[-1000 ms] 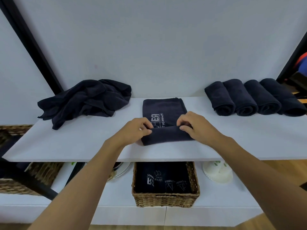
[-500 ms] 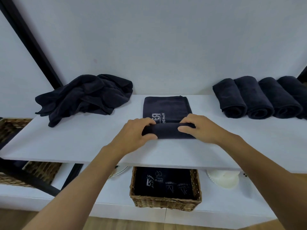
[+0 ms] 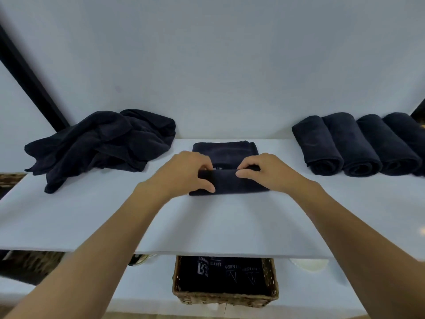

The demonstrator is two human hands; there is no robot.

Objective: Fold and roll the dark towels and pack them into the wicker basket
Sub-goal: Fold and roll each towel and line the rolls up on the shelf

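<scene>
— What is changing since half a second ago?
— You are rolling the dark towel (image 3: 226, 183) farther away from you. The roll is getting thicker, and the flat part beyond your fingers is getting shorter, with its white print nearly covered.
— And my fingers?
— Your left hand (image 3: 184, 173) and right hand (image 3: 269, 172) are both gripping the roll on the shelf (image 3: 92, 215), fingers curling over its top, your left thumb pressing its near side. Bare roll is showing between the hands.
— Everything else?
— The loose pile (image 3: 103, 141) is lying well left of your left fingers and the four rolled towels (image 3: 358, 143) well right of your right fingers. The wicker basket (image 3: 225, 298) is sitting below your hands, already holding printed towels.
</scene>
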